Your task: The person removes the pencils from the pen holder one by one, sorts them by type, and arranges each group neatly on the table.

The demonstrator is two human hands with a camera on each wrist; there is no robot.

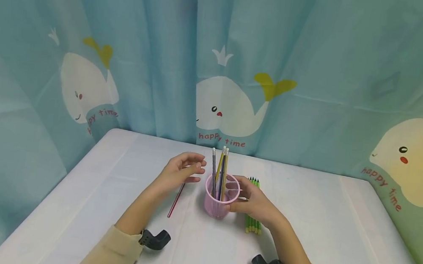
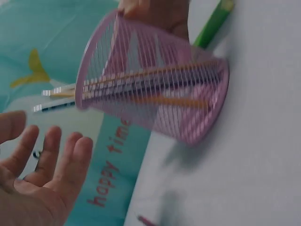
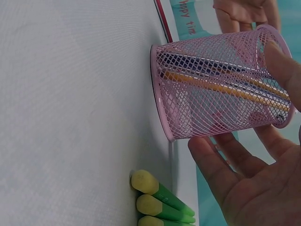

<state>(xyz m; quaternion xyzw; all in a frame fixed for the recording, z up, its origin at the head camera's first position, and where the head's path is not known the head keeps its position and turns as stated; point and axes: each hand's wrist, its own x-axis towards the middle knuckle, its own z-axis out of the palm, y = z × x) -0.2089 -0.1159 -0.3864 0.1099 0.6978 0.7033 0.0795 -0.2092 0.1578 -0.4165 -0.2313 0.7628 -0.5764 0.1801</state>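
Note:
A pink mesh pencil cup stands upright on the table, with several pencils, dark and yellow, leaning inside it. My right hand grips the cup from its right side; in the right wrist view the thumb lies near the rim of the mesh and the fingers reach round behind. To the left of the cup, my left hand hovers with its fingers loosely spread, apart from the cup, as the left wrist view shows its palm. Beneath it lies a red pencil.
A row of several green pencils lies on the white table just right of the cup, partly behind the right hand. A blue curtain printed with whales hangs along the table's far edge.

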